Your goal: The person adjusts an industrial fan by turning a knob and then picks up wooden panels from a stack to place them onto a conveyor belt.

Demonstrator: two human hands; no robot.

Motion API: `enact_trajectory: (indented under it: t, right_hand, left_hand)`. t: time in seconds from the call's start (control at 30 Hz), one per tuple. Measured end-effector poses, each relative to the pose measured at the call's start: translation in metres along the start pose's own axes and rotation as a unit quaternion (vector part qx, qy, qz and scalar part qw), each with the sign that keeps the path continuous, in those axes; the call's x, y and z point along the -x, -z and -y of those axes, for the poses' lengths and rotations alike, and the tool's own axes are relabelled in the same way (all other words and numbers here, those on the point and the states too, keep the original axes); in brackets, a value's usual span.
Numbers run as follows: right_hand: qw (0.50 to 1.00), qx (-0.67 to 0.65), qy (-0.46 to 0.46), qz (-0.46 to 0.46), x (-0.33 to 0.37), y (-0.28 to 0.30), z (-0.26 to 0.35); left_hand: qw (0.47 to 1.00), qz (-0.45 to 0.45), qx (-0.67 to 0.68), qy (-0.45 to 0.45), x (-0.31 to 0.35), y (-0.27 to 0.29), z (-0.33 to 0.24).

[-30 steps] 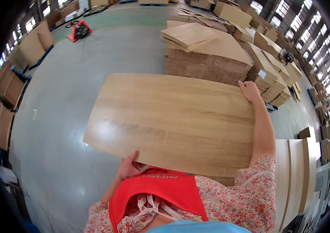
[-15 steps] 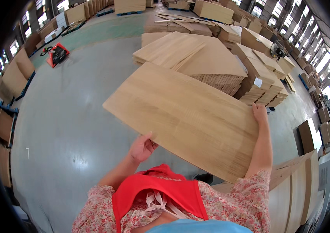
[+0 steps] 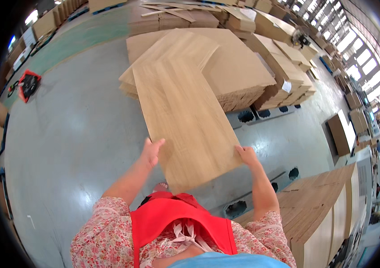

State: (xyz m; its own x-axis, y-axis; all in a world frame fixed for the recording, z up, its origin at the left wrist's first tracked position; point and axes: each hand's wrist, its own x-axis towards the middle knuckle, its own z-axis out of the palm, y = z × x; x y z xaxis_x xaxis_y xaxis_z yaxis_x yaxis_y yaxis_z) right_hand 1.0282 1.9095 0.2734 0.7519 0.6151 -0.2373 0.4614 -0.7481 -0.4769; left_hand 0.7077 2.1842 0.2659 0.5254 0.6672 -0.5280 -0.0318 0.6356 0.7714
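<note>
A large rectangular wood-grain panel stretches away from me, gripped by its two long edges. My left hand is closed on the left edge, with the thumb lying on top. On the opposite edge my right hand is closed too, its fingers partly hidden beneath the board. The panel's far end overlaps a small stack of similar wood-grain panels. Those lie askew on a wide pile of brown boards. From this angle I cannot tell whether the held panel touches the stack.
More stacked boards stand right of the pile, on a grey pallet. Close by at lower right is a tall stack of panels, with a pallet beside it. A red and black machine stands on the grey floor at left.
The panel has swung from lying slantwise across me to pointing away, its far end now over the wood-grain stack. My right hand has come inward and lower; my left has shifted slightly left.
</note>
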Motion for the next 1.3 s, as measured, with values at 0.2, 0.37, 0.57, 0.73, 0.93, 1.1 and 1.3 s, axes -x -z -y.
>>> enact_trajectory:
  t: [0.2, 0.37, 0.57, 0.73, 0.93, 1.1, 1.3]
  right_hand:
    - [0.986, -0.118, -0.033, -0.112, -0.041, -0.059, 0.118]
    - [0.92, -0.378, -0.1, -0.012, -0.044, -0.07, 0.181]
    - [0.95, -0.305, -0.062, -0.007, 0.046, -0.081, 0.144]
    - [0.978, -0.122, -0.162, -0.042, 0.214, -0.153, 0.027]
    - [0.92, -0.12, -0.367, 0.074, 0.442, -0.253, -0.014]
    - [0.837, -0.257, -0.483, -0.015, 0.561, -0.295, -0.008]
    - [0.758, -0.296, -0.552, -0.181, 0.696, -0.36, -0.014]
  left_hand:
    - [0.809, -0.131, -0.394, -0.415, -0.083, 0.011, -0.089]
    - [0.552, 0.018, -0.706, -0.443, -0.06, -0.029, -0.057]
    - [0.463, -0.034, -0.697, -0.546, -0.123, -0.015, -0.108]
    - [0.444, -0.015, -0.696, -0.564, -0.186, -0.014, -0.141]
    - [0.457, -0.081, -0.77, -0.438, -0.11, -0.049, -0.079]
    - [0.488, 0.303, -0.678, -0.458, 0.057, -0.07, 0.12]
    - [0.234, 0.812, -0.343, -0.411, 0.32, -0.133, 0.299]
